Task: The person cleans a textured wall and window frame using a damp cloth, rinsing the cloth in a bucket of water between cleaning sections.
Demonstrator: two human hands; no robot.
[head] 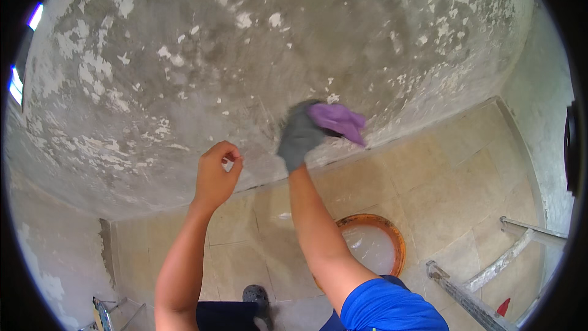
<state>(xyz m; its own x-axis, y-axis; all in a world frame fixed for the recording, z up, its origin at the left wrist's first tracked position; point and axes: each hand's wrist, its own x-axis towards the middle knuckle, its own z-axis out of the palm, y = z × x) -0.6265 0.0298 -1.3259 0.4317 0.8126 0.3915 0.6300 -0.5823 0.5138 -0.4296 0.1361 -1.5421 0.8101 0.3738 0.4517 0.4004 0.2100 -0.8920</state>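
My right hand (301, 135) wears a grey glove and is shut on a purple cloth (338, 121). Both are slightly blurred, low in front of a grey plaster wall (285, 64) spotted with white flakes; whether the cloth touches it I cannot tell. To the left, my bare left hand (218, 172) is raised before the same wall. Its fingers curl in towards the thumb, leaving a small gap, and nothing shows in them. Below my right forearm stands a round orange-rimmed bucket (398, 243) with whitish liquid inside, partly hidden by the arm.
Beige tiles (441, 179) cover the floor along the wall's foot. A paint-stained ladder (500, 257) is at the lower right, with a small red object (504, 307) by it. Another metal-framed object (103, 315) stands lower left. My dark shoe (255, 296) is near the bucket.
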